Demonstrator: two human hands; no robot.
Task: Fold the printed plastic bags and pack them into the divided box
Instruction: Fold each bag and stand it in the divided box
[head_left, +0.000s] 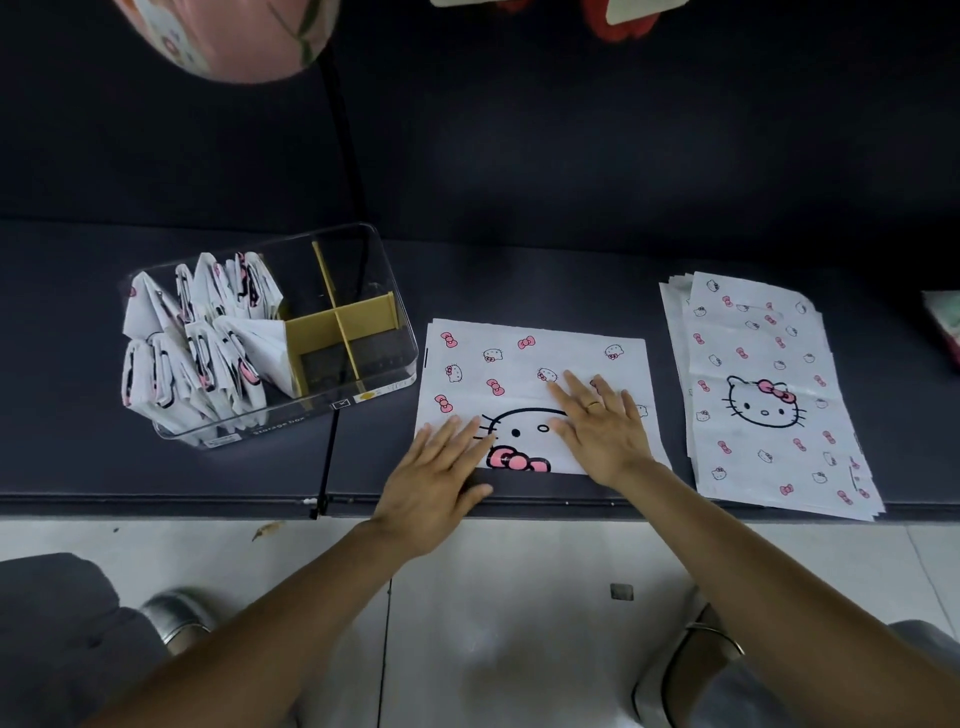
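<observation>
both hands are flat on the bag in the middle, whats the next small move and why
Probably fold it again: the white printed plastic bag lies smoothed under the flat left hand and right hand, far wider than the clear divided plastic box's compartments.

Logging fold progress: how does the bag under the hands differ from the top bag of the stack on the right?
The bag under the hands is folded in half with its big face upside down; the stack's top bag lies full length, face upright. Both hands press the first; nothing touches the second. Same white print.

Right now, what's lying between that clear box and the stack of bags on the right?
In the head view, one bag lies between the divided box and the stack, both hands pressed flat on it.
</observation>
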